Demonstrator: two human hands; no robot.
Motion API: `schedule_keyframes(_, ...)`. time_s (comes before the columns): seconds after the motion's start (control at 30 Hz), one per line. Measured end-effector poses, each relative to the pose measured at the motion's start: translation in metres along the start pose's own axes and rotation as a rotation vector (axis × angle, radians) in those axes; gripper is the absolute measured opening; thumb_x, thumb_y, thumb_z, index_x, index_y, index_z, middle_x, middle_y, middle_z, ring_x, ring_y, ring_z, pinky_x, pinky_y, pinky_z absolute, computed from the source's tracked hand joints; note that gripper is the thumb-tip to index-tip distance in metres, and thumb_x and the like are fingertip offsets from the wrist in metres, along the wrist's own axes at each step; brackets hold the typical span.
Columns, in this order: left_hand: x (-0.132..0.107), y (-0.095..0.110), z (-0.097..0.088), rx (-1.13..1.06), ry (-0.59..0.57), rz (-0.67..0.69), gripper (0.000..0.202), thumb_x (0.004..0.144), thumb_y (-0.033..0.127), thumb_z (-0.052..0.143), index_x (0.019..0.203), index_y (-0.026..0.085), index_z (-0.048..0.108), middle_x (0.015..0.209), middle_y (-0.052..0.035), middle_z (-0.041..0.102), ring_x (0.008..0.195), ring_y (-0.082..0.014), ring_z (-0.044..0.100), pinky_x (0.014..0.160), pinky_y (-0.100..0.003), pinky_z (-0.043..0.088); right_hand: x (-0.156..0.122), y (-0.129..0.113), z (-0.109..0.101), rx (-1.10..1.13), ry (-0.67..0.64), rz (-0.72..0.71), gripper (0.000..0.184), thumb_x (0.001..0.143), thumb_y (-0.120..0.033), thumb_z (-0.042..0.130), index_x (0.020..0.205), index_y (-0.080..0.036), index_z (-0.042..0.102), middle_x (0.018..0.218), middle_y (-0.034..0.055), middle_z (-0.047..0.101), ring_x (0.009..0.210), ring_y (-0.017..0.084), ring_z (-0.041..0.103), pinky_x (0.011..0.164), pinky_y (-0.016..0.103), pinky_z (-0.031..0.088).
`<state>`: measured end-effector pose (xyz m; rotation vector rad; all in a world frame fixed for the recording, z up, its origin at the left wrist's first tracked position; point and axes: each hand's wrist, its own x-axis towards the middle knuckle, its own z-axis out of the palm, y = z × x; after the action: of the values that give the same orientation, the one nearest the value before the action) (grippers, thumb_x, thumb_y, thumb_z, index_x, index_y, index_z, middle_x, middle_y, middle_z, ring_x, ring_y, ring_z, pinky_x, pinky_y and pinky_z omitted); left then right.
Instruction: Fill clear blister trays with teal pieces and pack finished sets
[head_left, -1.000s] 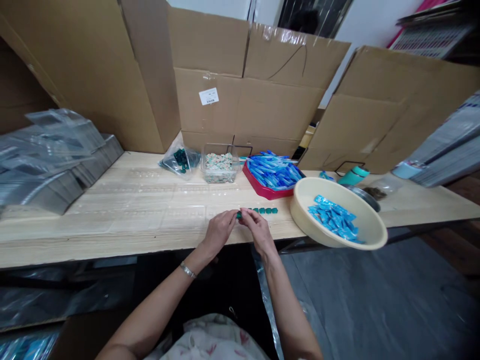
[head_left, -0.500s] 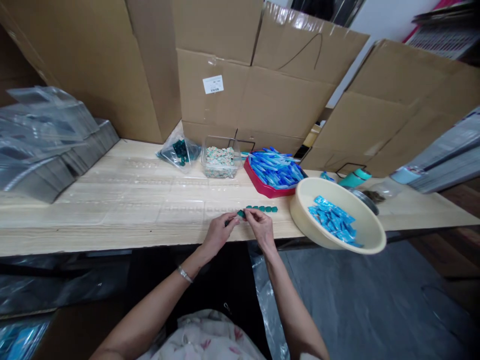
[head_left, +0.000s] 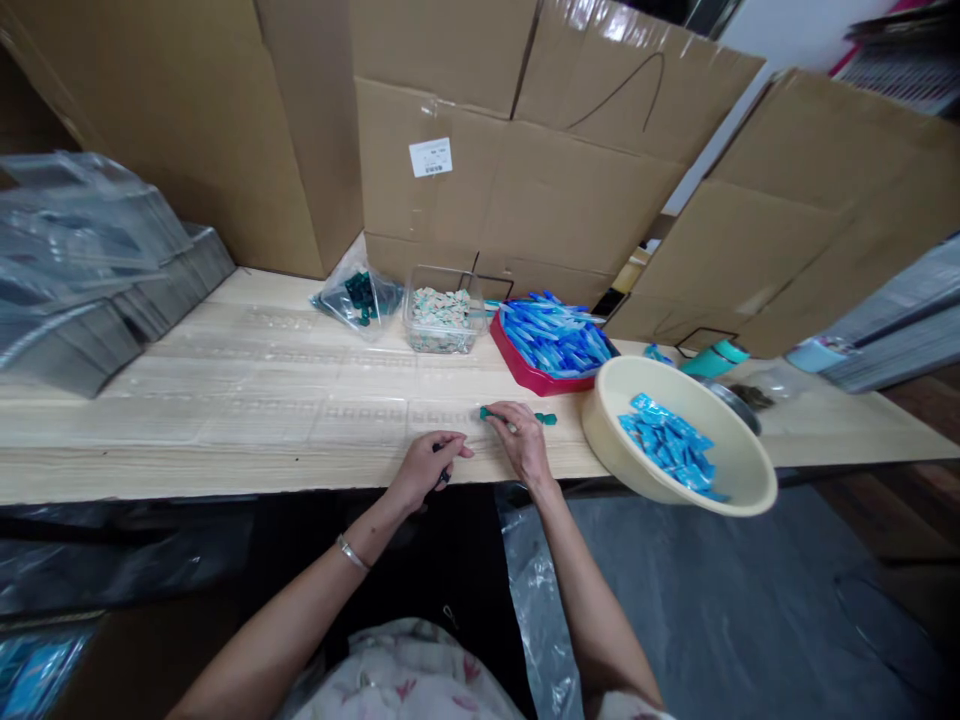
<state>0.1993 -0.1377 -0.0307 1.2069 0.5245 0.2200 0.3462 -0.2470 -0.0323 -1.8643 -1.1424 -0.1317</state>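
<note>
My right hand point(head_left: 523, 440) reaches over a short row of small green pieces point(head_left: 549, 419) near the table's front. Its thumb and forefinger pinch a green piece point(head_left: 485, 412) at the row's left end; the hand covers most of the row. To the left, at the table's front edge, my left hand point(head_left: 429, 470) is curled closed around small dark pieces point(head_left: 444, 476), partly hidden by the fingers. Clear plastic trays point(head_left: 360, 415) lie flat on the table beyond my hands. A clear bag point(head_left: 361, 300) of dark green pieces lies at the back.
Behind the row stand a clear box point(head_left: 442, 325) of pale chips and a red tray point(head_left: 525, 375) heaped with blue sachets. A cream basin point(head_left: 609, 440) with blue packets overhangs the front edge. Clear plastic trays point(head_left: 82, 290) are stacked left. Cardboard boxes point(head_left: 570, 200) wall the back.
My hands have parted. My left hand has drawn back to the left, and my right hand has brought the green piece forward to the row's left end.
</note>
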Motion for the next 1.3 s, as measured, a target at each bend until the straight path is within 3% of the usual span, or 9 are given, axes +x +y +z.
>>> schedule_keyframes(0.13,-0.003,-0.001,-0.005,-0.097,0.002,-0.070,0.043,0.071,0.043,0.064,0.099,0.011,0.059,0.096,-0.0109,0.065,0.047,-0.0032,0.039,0.033,-0.015,0.026,0.007,0.013,0.006,-0.145,-0.124,-0.100,0.015,0.082,-0.021,0.058,0.094,-0.022,0.068,0.092,0.0050,0.068,0.087,0.019,0.057,0.080,0.034,0.043)
schedule_keyframes(0.3,-0.001,-0.002,-0.007,-0.120,0.000,-0.084,0.042,0.071,0.042,0.065,0.099,0.011,0.059,0.097,-0.0114,0.065,0.047,-0.0031,0.039,0.033,-0.014,0.025,0.009,0.013,0.007,-0.285,-0.172,-0.139,0.016,0.083,-0.024,0.058,0.095,-0.022,0.069,0.095,0.0045,0.068,0.087,0.020,0.055,0.080,0.036,0.038)
schedule_keyframes(0.67,0.004,-0.004,-0.009,-0.161,0.040,-0.135,0.040,0.073,0.041,0.064,0.100,0.012,0.059,0.104,-0.0125,0.063,0.049,-0.0035,0.042,0.032,-0.014,0.026,0.013,0.009,0.007,-0.345,-0.258,-0.204,0.018,0.085,-0.024,0.055,0.098,-0.024,0.068,0.097,0.0049,0.068,0.089,0.020,0.053,0.081,0.036,0.033)
schedule_keyframes(0.9,0.008,-0.007,-0.008,-0.090,0.036,-0.135,0.042,0.071,0.043,0.066,0.097,0.010,0.063,0.074,-0.0068,0.062,0.043,-0.0041,0.039,0.031,-0.015,0.023,0.014,0.015,0.010,-0.371,-0.253,-0.152,0.011,0.082,-0.024,0.060,0.089,-0.022,0.069,0.091,0.0036,0.070,0.084,0.018,0.055,0.080,0.034,0.032)
schedule_keyframes(1.07,0.005,0.000,-0.008,-0.348,-0.009,-0.152,0.033,0.075,0.037,0.063,0.095,0.011,0.061,0.088,-0.0111,0.064,0.047,-0.0035,0.042,0.033,-0.013,0.022,0.015,0.006,0.005,-0.453,-0.329,-0.197,0.012,0.082,-0.019,0.058,0.088,-0.021,0.068,0.089,0.0054,0.069,0.087,0.021,0.053,0.081,0.037,0.032)
schedule_keyframes(1.17,0.006,0.007,-0.012,-0.557,-0.034,-0.197,0.031,0.081,0.038,0.056,0.093,0.009,0.060,0.089,-0.0131,0.064,0.048,-0.0029,0.042,0.034,-0.012,0.021,0.014,-0.009,0.001,-0.377,-0.254,-0.175,0.017,0.083,-0.024,0.057,0.097,-0.021,0.065,0.100,0.0079,0.066,0.094,0.023,0.053,0.083,0.039,0.035)
schedule_keyframes(1.23,0.007,0.010,-0.015,-0.596,0.004,-0.177,0.033,0.082,0.039,0.054,0.092,0.009,0.061,0.088,-0.0131,0.063,0.048,-0.0033,0.043,0.034,-0.013,0.021,0.010,-0.025,-0.001,-0.221,-0.204,-0.138,0.019,0.084,-0.029,0.056,0.099,-0.021,0.064,0.100,0.0079,0.065,0.093,0.022,0.054,0.082,0.038,0.039)
schedule_keyframes(1.3,0.010,0.011,-0.016,-0.579,0.051,-0.121,0.035,0.081,0.041,0.055,0.091,0.008,0.061,0.084,-0.0113,0.063,0.048,-0.0044,0.045,0.034,-0.014,0.022,0.005,-0.043,0.000,-0.037,-0.240,-0.112,0.019,0.085,-0.033,0.055,0.096,-0.022,0.065,0.095,0.0064,0.065,0.089,0.020,0.056,0.080,0.036,0.043)
